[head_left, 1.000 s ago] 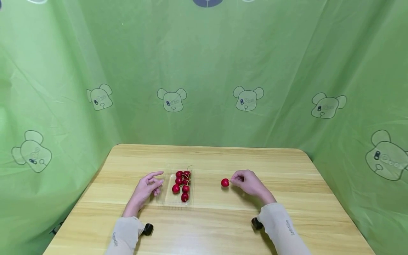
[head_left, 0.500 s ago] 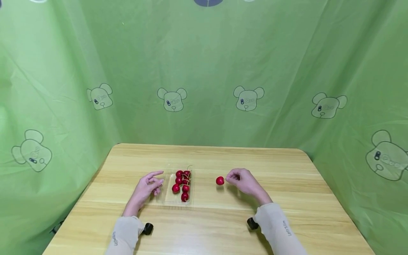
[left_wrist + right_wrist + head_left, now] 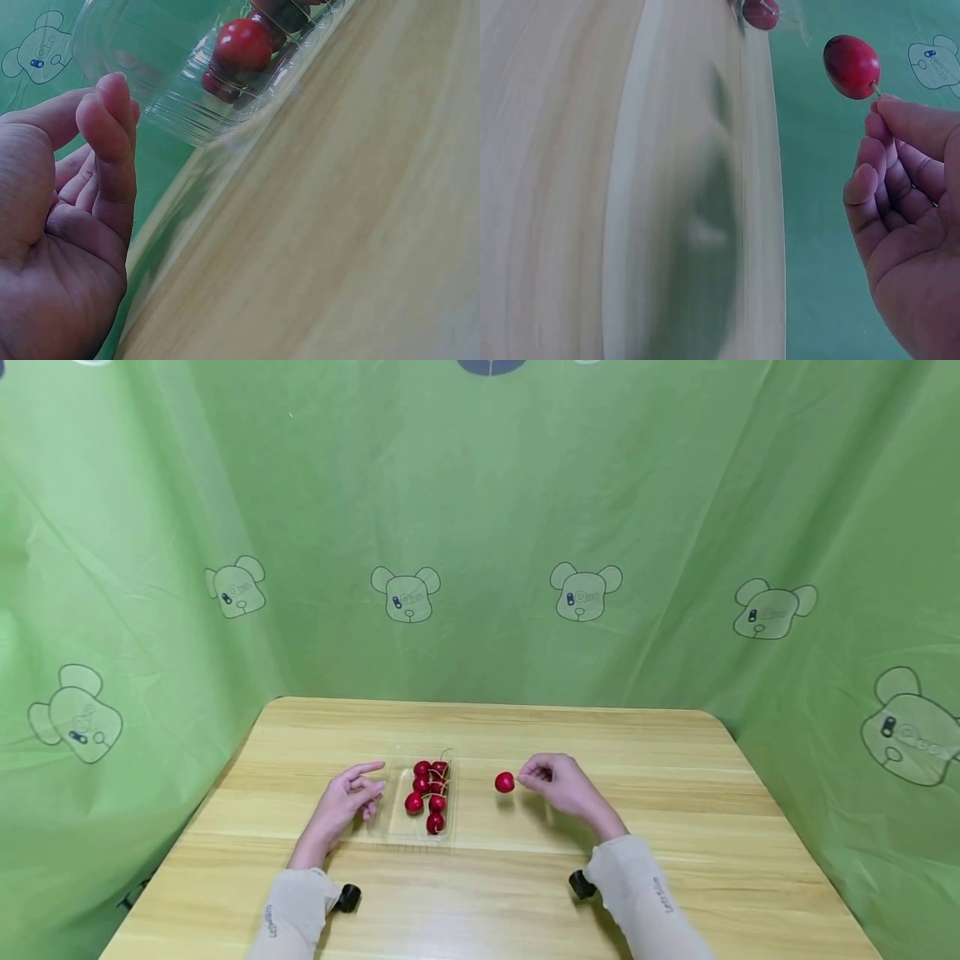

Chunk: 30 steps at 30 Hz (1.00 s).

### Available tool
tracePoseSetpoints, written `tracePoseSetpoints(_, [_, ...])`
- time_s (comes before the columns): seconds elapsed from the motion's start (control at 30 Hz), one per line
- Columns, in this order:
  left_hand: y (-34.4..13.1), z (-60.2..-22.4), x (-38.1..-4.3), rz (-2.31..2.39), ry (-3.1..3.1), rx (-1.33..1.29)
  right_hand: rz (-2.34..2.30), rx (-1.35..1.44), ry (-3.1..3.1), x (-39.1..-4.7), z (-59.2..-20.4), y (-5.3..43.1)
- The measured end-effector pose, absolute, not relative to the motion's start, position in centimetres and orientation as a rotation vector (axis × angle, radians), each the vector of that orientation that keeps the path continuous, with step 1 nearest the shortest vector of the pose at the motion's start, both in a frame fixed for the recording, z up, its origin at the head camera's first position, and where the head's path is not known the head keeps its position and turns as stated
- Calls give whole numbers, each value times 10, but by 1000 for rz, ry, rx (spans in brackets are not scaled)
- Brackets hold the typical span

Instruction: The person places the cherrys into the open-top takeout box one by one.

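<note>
My right hand (image 3: 558,785) pinches a red cherry (image 3: 505,782) by its short stem between thumb and index finger, seen close up in the right wrist view, where the cherry (image 3: 852,67) hangs off the fingertips. A shadow lies on the table under it. To its left stands a clear plastic box (image 3: 397,837) with several stemmed red cherries (image 3: 437,804) grouped along its right side. My left hand (image 3: 345,806) is at the box's left side, fingers loosely bent and holding nothing. In the left wrist view its fingertips overlap the clear box wall (image 3: 187,112).
A light wooden table (image 3: 480,902) carries everything. Green curtains (image 3: 480,527) with printed bear heads hang behind it and at both sides. Small black objects (image 3: 348,898) sit at both sleeve cuffs.
My right hand has moved left with the cherry, bringing it closer to the plastic box. The left hand and the box have stayed in place.
</note>
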<state>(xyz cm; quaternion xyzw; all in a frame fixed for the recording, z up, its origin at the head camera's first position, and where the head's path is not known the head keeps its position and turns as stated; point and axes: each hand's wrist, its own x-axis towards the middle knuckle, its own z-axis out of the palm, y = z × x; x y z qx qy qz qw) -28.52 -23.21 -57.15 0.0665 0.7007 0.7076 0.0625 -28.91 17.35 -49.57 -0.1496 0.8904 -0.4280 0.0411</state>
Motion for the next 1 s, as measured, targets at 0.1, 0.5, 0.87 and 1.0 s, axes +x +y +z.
tracePoseSetpoints(0.1, [-232,-572,-285,2137,2121,203,-1329,-484,2711,-289,-495,169])
tracePoseSetpoints(0.5, [-232,-571,-286,2134,2133,200,-1345,-511,2701,-289,-491,148])
tracePoseSetpoints(0.87, [-231,-571,-286,2145,2141,210,-1383,-572,2649,-290,-490,126])
tracePoseSetpoints(1.0, [-231,-571,-286,2144,2142,218,-1385,-581,2637,-289,-488,118])
